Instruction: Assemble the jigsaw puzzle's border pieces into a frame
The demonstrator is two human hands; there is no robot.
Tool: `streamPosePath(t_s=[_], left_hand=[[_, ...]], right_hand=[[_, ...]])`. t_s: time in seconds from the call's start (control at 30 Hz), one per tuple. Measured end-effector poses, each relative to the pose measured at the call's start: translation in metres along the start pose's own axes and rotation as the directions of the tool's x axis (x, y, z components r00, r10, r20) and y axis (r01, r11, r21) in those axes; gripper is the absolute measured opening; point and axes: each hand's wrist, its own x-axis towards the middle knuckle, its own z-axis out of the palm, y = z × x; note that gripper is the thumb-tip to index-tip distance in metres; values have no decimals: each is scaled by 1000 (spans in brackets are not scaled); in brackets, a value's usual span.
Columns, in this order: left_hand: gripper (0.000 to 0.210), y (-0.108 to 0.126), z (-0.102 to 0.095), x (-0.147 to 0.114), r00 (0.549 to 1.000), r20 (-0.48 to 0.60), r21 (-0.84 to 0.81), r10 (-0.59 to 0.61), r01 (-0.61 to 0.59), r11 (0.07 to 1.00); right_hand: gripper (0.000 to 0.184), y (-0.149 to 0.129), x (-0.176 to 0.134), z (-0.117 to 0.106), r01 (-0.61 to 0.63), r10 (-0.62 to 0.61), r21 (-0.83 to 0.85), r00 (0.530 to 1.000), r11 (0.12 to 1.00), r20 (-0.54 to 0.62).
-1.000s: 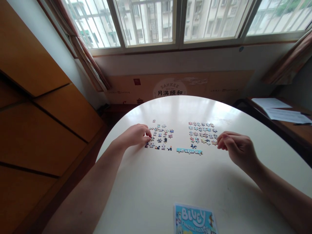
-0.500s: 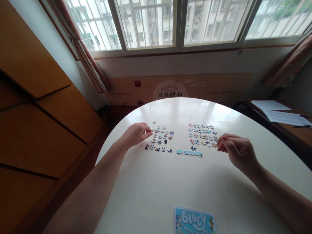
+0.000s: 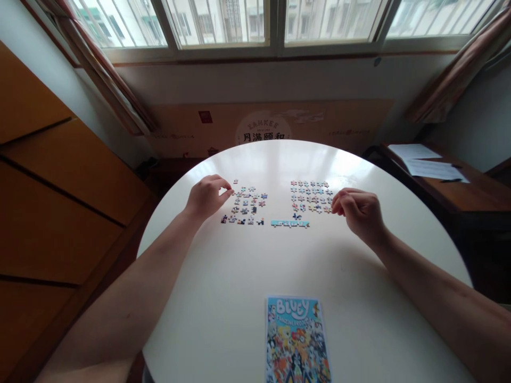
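The person seems to be picking through little puzzle pieces, near the start of the joining work. The left hand (image 3: 206, 197) is hovering at the far left edge of the left group of pieces (image 3: 244, 210). Its thumb and finger are coming together at the tips, but one cannot tell whether a tiny piece is sitting between them. The right hand (image 3: 361, 210) is curling its fingers by the right group of pieces (image 3: 313, 198), close to the edge. One cannot tell whether it is touching or holding a piece.

The right group is lying in neat rows, and the left group is lying more loosely. One lone piece (image 3: 235, 181) is sitting at the far end of the left group. A blue joined strip (image 3: 290, 224) is lying nearer the person, and a dark piece (image 3: 297, 216) is sitting just past it. The picture sheet (image 3: 297, 335) is lying closest, showing "Bluey" in big letters.

Taking up one piece is probably calling for a light pinch, because its neighbours are lying so near.

No box or bowl is showing; the white table (image 3: 223, 282) is carrying all the pieces. The cupboard (image 3: 35, 207) is hiding whatever is inside. On the right, a brown desk (image 3: 477, 186) is holding papers (image 3: 435, 169).
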Motion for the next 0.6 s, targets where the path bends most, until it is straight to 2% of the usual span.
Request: streamPosePath(t_s=[0.13, 0.23, 0.33, 0.4, 0.43, 0.5, 0.6], left_hand=[[25, 0, 3, 1, 992, -113, 3, -61, 62, 998], [32, -6, 6, 2, 956, -238, -52, -171, 163, 985], [36, -21, 8, 2, 861, -333, -188, -385, 339, 922], [37, -33, 10, 2, 763, -327, -317, -558, 467, 825], [37, -38, 10, 2, 727, -319, -355, -608, 503, 788], [38, -46, 10, 1, 678, -311, -400, -666, 543, 739], [38, -51, 12, 1, 637, -313, -436, -705, 563, 702]], right_hand=[[49, 3, 0, 0, 8, -9, -19, 1000, 1000, -27], [50, 6, 1, -1, 11, -12, -20, 999, 1000, -47], [50, 7, 1, -2, 13, -15, -18, 998, 1000, -66], [51, 7, 2, -2, 15, -16, -19, 998, 1000, -67], [50, 7, 2, -2, 15, -17, -17, 998, 1000, -65], [50, 7, 2, -1, 14, -15, -12, 998, 1000, -69], [50, 8, 2, -1, 6, -6, -4, 997, 1000, -74]])
